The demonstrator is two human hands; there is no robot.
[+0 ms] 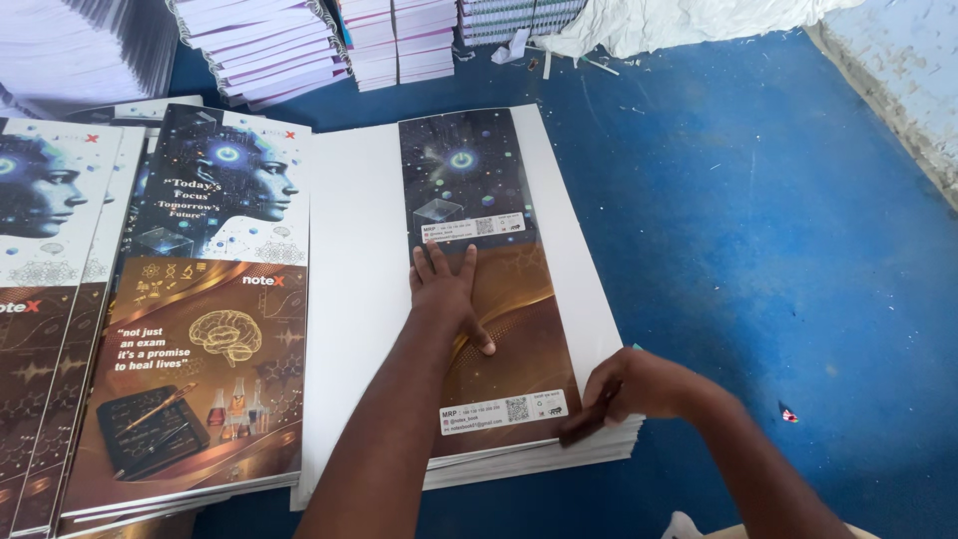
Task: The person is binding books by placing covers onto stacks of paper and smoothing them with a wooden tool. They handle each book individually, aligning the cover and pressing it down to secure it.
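- Blue surface (pixel 758 230): the scuffed, painted plane that carries all of my work; small white flecks and scraps mark it.
- Stack of white sheets (pixel 349 299): lies flat at the centre, directly on the blue; a dark printed cover strip (pixel 489 289) sits on top.
- Stack of printed notebook covers (pixel 205 329): rests to my left, just beside the white stack, with further cover stacks (pixel 40 299) overlapping at the far left.
- Piles of bound notebooks (pixel 269 50): stand along the far edge, spines and page edges showing.
- Crumpled white sheeting (pixel 679 20): lies at the far right corner.
- Small red scrap (pixel 788 413): lies alone on the blue, near my right side.
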